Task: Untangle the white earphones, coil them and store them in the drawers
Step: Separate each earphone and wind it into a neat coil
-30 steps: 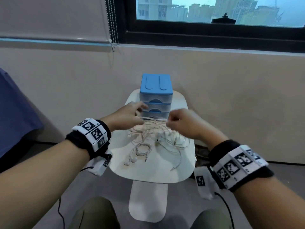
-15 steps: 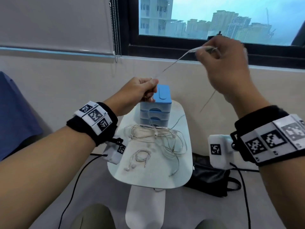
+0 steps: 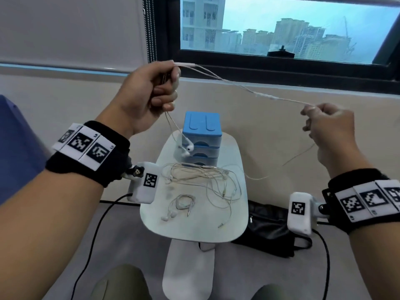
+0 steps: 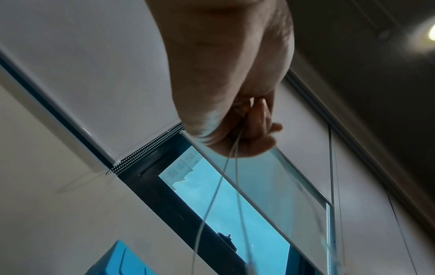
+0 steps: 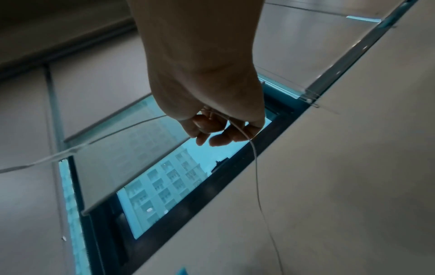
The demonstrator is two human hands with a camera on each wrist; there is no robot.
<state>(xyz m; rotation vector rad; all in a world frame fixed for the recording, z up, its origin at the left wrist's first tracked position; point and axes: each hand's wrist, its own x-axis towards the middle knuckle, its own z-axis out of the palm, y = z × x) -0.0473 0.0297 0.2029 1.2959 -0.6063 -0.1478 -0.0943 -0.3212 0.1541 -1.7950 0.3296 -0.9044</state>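
Observation:
One white earphone cable (image 3: 233, 83) is stretched in the air between both hands, above the table. My left hand (image 3: 155, 94) grips it near the earbud end, and the two earbuds (image 3: 187, 149) dangle below in front of the drawers. My right hand (image 3: 324, 124) pinches the cable further along; its tail (image 5: 256, 176) hangs down from the fingers. A tangle of white earphones (image 3: 207, 180) lies on the small white table (image 3: 236, 226). A coiled pair (image 3: 184, 203) lies nearer the front. The blue-topped drawer unit (image 3: 202, 135) stands at the table's far end.
A black bag (image 3: 266, 228) lies on the floor right of the table. Wires hang from both wrist cameras. A wall with a dark-framed window (image 3: 281, 61) is behind the table, and a blue cloth (image 3: 13, 152) shows at the left edge.
Both hands lifted one earphone out of the tangle. The left hand rose further, the right hand dropped from window height and moved right, and the cable is now stretched wide.

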